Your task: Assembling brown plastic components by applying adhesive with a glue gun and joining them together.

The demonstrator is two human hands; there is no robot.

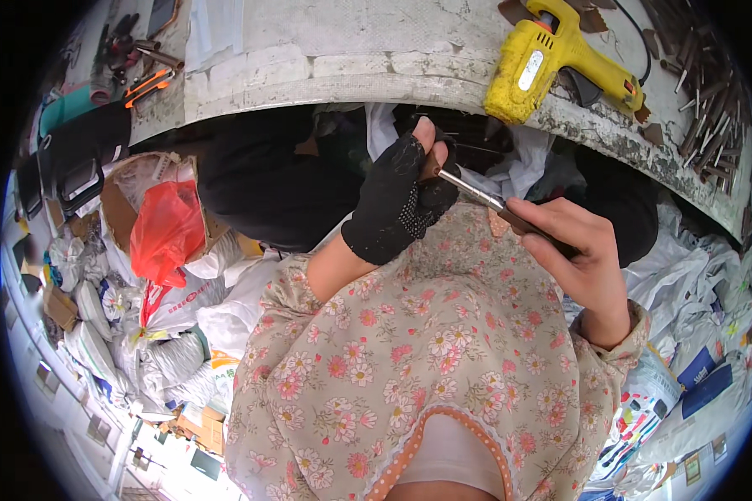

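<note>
My left hand (393,200), in a black fingerless glove with pale dots, is closed around one end of a slim rod. The rod (476,190) has a shiny silver middle and dark brown ends. My bare right hand (581,250) pinches the brown end nearer to me, thumb and fingers along it. Held between both hands, the rod slants down to the right, above my lap and just in front of the table edge. My left fingers partly hide its far end. A yellow glue gun (530,71) lies on the table beyond my right hand.
The worn white table (342,67) curves across the front. Several similar brown and silver rods (710,125) lie piled at its right. An orange cutter (149,86) lies at the left. A red plastic bag (167,230) sits in a cardboard box; white plastic bags (685,267) crowd my right side.
</note>
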